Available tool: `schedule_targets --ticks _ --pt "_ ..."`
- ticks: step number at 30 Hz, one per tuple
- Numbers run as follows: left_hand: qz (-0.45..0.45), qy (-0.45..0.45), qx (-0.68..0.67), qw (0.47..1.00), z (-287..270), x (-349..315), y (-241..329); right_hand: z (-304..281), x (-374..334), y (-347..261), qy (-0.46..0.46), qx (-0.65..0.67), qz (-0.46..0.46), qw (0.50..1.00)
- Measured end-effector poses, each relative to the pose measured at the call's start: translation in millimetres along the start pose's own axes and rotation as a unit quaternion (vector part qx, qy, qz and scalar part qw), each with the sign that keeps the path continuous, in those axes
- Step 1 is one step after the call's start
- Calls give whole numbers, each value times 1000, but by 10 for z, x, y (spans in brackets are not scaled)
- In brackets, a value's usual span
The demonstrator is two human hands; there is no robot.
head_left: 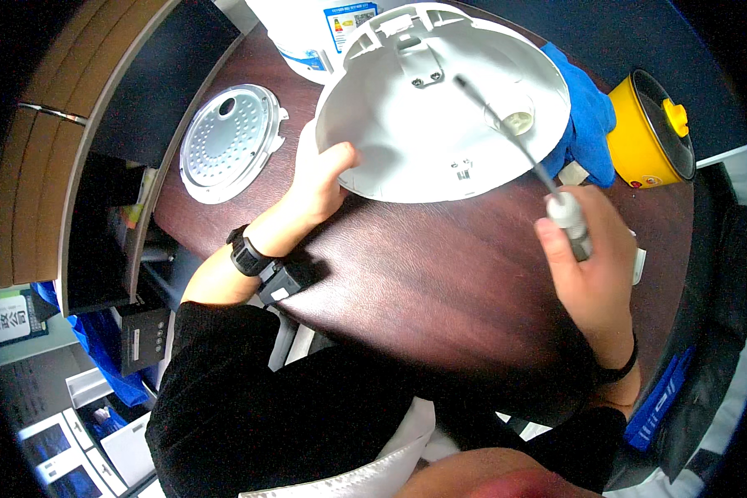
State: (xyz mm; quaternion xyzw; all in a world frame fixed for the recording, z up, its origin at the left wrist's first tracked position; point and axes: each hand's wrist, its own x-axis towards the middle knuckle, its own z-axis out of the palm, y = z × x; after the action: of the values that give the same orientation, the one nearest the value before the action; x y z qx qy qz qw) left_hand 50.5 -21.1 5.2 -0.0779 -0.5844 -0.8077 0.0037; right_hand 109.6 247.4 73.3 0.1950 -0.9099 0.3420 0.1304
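Note:
My left hand [321, 178] grips the left rim of a white, bowl-shaped plastic lid [390, 149], thumb over its edge. The hollow side of this lid faces me, with a hinge-like part at the far edge and small screws below it. A screwdriver [566, 214] with a pale handle sits in my right hand [593, 257]. Its long shaft slants up to the left across the lid, and the tip is just right of the upper screws; whether it touches the lid I cannot tell. A round hole with a pale fitting [519, 123] lies beside the shaft.
A round, perforated inner cover [224, 149] lies on the dark brown table [390, 274] at left. Behind the lid stands a white appliance [299, 37] with a label. A blue cloth [585, 108] and a yellow pot with a dark lid [651, 137] are at right.

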Motion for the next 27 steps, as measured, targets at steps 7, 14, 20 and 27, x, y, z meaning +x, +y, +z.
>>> schedule_targets --ticks 7,14,20,27 --pt "11 -34 27 999 -30 11 -6 114 31 -72 -61 7 53 997" --pt "45 -30 45 998 23 -20 39 178 25 -67 -56 15 53 997" --pt "59 -43 89 993 -12 -48 23 155 -3 -107 -57 31 47 997" --pt "55 -38 84 994 -6 -60 42 123 -21 -122 -48 15 36 998"
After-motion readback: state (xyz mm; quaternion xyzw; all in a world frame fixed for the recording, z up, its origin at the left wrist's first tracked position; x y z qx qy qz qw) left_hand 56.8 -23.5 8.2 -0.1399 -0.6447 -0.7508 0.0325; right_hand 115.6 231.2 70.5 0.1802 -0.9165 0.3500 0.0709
